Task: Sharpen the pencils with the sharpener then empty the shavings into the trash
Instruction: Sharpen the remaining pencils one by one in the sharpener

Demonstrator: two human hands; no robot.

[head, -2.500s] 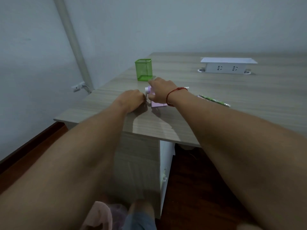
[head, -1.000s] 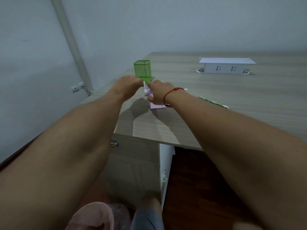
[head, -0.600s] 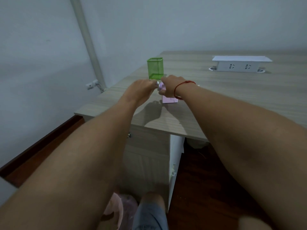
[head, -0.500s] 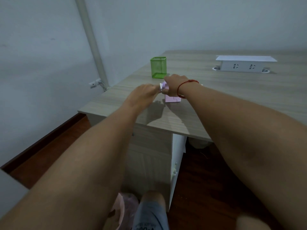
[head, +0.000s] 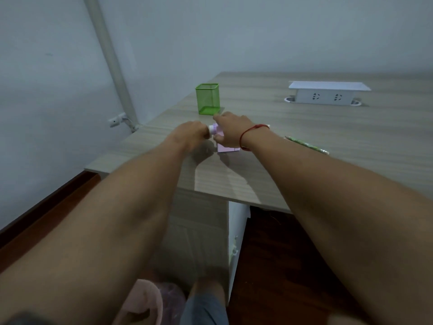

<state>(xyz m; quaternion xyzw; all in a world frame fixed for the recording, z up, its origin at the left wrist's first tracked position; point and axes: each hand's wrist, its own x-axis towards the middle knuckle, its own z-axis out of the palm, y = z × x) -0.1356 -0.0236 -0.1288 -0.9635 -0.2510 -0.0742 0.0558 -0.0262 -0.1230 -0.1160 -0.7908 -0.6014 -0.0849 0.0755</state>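
**Where things lay on the desk**

The sharpener (head: pixel 228 146) stood on the desk (head: pixel 304 165) near its left front corner, between the left hand (head: pixel 192 134) and the right hand (head: pixel 230 131). Just behind it stood the pen holder (head: pixel 208 98). A pencil (head: pixel 307 144) lay to the right of the right wrist. The socket box (head: pixel 328 93) sat far back on the right. Below the desk edge, possibly a bag (head: pixel 150 301) lay on the floor.

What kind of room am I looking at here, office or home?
Probably a plain office or study, though home is possible. A wood-grain desk stands in the corner of bare walls, with a built-in socket box, a green mesh pen holder and a spare pencil.
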